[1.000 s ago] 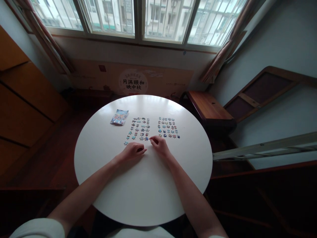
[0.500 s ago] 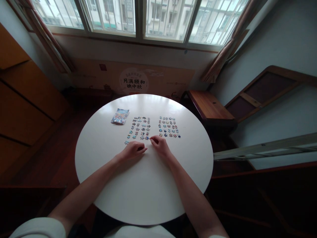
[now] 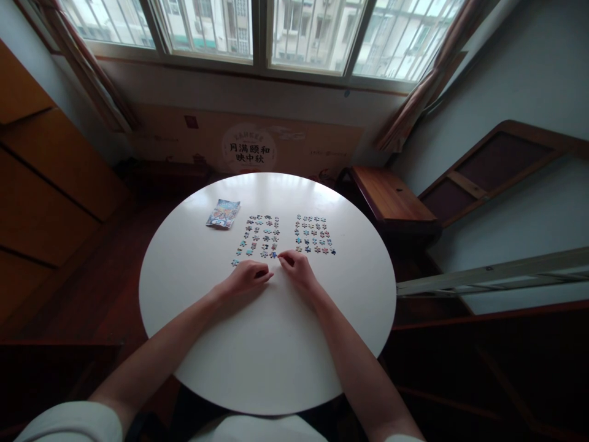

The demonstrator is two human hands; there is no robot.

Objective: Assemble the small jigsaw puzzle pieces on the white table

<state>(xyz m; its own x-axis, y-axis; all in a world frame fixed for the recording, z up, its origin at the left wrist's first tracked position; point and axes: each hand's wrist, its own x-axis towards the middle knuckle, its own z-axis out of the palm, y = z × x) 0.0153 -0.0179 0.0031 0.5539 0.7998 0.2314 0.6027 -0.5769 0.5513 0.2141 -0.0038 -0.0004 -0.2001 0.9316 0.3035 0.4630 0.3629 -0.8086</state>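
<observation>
Small jigsaw pieces lie in rows on a white round table (image 3: 267, 344), in a left group (image 3: 269, 238) and a right group (image 3: 314, 232). My right hand (image 3: 297, 267) is closed in a pinch, its fingertips right beside a blue jigsaw piece (image 3: 273, 255) at the left group's near corner. Whether the fingertips grip anything is too small to tell. My left hand (image 3: 248, 276) rests on the table with curled fingers, just below the left group and near a light-blue piece (image 3: 235, 263). The inside of its curl is hidden.
A colourful printed packet (image 3: 223, 213) lies at the table's back left. Beyond the right rim stands a wooden side table (image 3: 391, 193). A printed board (image 3: 294, 138) leans below the window (image 3: 308, 37). An orange-brown cabinet (image 3: 50, 184) is on the left.
The whole view has shifted very slightly. Both hands and the jigsaw pieces keep their places on the table.
</observation>
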